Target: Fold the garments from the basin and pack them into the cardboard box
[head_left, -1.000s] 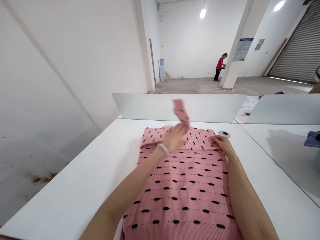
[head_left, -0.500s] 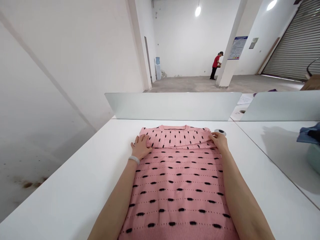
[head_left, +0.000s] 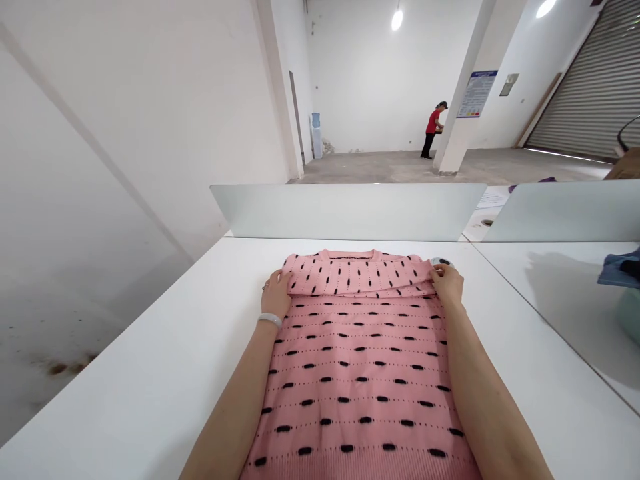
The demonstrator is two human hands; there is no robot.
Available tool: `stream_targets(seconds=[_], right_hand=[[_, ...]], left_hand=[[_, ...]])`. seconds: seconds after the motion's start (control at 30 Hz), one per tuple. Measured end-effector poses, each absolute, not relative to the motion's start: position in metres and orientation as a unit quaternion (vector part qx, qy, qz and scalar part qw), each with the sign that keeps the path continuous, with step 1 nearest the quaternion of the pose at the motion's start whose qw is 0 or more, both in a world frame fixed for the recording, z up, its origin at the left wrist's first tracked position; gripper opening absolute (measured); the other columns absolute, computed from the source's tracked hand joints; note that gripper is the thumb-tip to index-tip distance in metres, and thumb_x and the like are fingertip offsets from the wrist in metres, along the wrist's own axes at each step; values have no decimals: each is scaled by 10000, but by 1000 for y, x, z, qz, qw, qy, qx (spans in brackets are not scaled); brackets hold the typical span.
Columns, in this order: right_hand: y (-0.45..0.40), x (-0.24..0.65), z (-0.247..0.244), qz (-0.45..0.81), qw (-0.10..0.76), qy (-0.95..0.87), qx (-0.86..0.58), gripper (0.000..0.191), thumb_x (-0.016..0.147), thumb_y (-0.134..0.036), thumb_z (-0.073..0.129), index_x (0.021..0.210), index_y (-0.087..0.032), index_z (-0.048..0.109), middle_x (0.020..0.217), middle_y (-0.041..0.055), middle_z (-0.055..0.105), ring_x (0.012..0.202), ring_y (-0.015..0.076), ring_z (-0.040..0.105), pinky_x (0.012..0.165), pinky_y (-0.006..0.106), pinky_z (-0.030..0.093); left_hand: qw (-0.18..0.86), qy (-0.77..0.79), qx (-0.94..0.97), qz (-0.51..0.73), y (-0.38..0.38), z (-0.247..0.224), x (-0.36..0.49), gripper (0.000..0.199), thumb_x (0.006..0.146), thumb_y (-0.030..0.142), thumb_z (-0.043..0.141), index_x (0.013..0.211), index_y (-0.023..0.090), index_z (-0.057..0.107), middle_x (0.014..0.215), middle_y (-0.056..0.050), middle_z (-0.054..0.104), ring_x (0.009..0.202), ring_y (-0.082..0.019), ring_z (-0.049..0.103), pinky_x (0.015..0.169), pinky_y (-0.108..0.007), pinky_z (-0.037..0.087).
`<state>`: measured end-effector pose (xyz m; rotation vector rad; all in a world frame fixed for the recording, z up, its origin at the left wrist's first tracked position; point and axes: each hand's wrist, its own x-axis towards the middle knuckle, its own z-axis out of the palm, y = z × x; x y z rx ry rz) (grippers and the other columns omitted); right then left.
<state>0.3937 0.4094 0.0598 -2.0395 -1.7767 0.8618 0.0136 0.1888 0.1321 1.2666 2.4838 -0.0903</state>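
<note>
A pink knitted sweater [head_left: 360, 373] with black dashes lies flat on the white table, its neckline toward the far side. Its sleeves are folded across the chest below the neck. At the left edge of the folded sleeves, my left hand [head_left: 276, 295], with a ring and a pale bracelet above it, has its fingers closed at the cloth. The end of the folded sleeve on the right is pinched between the thumb and fingers of my right hand [head_left: 447, 283]. Behind my right hand a small white and black round object [head_left: 440, 261] partly shows.
Frosted glass dividers [head_left: 345, 212] stand along the far edge of the table [head_left: 150, 347]. On the right, blue cloth [head_left: 617, 268] hangs over a pale green container [head_left: 631, 313]. A person in red [head_left: 433, 123] stands far off beside a pillar.
My left hand has shifted slightly left and its fingers have drawn together at the sleeve's edge. My right hand has moved a little right, with the pinched sleeve end drawn outward.
</note>
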Motion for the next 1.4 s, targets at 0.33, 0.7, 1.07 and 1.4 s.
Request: stream_targets(seconds=[0.33, 0.7, 1.07, 1.4], right_hand=[[411, 393, 65, 346, 171, -604, -697, 296, 733, -380, 554, 913, -172, 665, 769, 61, 691, 753, 211, 634, 795, 349, 456], [407, 381, 64, 237, 211, -781, -537, 437, 873, -359, 387, 1211, -163, 582, 1348, 117, 508, 1231, 253, 475, 1006, 419, 410], [399, 375, 51, 265, -74, -783, -558, 538, 916, -406, 297, 1393, -167, 374, 1500, 111, 332, 1369, 264, 314, 1082, 562, 282], [392, 370, 68, 263, -69, -751, -602, 543, 919, -430, 310, 1414, -210, 350, 1513, 110, 306, 1377, 292, 292, 1046, 669, 227]], left_hand=[[144, 891, 431, -5, 188, 127, 12, 598, 751, 12, 403, 1324, 129, 525, 1392, -147, 367, 1141, -285, 485, 1024, -414, 383], [295, 859, 393, -147, 214, 163, 15, 775, 798, 309, 467, 1494, 111, 191, 1585, -105, 72, 1441, -350, -22, 1124, -582, 162], [244, 813, 513, -126, 217, 105, 1, 694, 941, 511, 156, 1485, 87, 229, 1572, -82, 156, 1452, -258, 69, 1152, -484, 176], [211, 817, 533, -59, 209, 106, 4, 652, 955, 512, 194, 1466, 122, 301, 1562, -92, 197, 1446, -290, 92, 1138, -485, 219]])
